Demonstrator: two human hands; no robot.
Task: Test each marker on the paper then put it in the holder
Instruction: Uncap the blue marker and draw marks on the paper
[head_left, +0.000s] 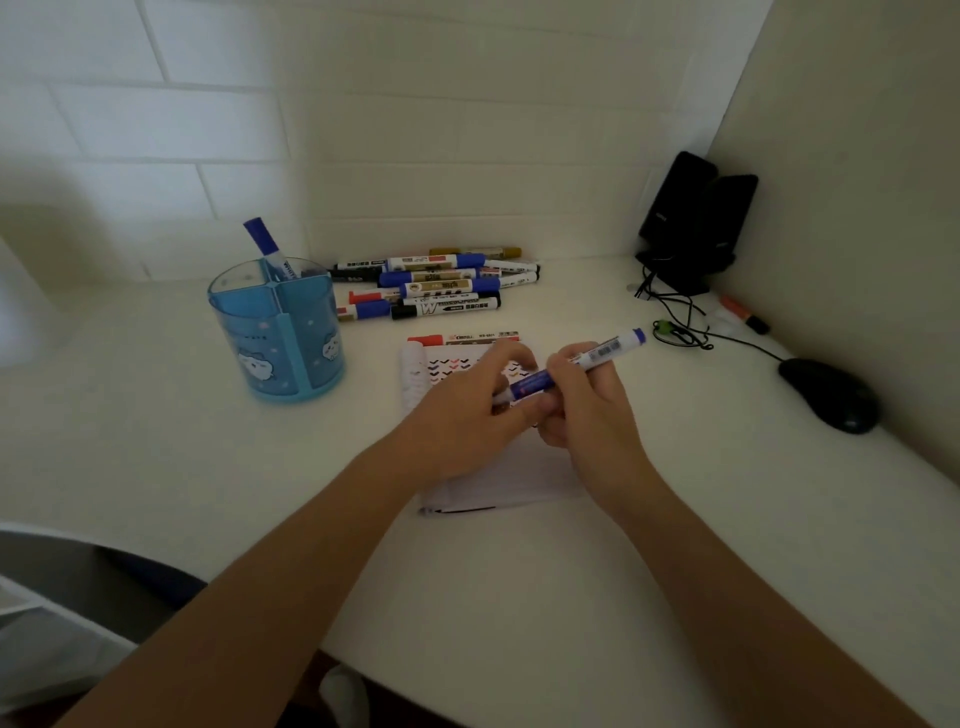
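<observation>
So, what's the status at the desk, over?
Grip: left hand and right hand both on blue marker, above paper. In holder: lone marker. Behind paper: pile. Nothing in the way.

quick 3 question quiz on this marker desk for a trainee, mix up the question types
1. True or false: the holder stands left of the paper.
2. How many markers stand in the holder? A none, B one, C five.
3. Fill in the colour: the left hand and right hand both grip the held marker, which is white and ___.

Key: 1 true. 2 B, the standing marker. 3 blue.
</observation>
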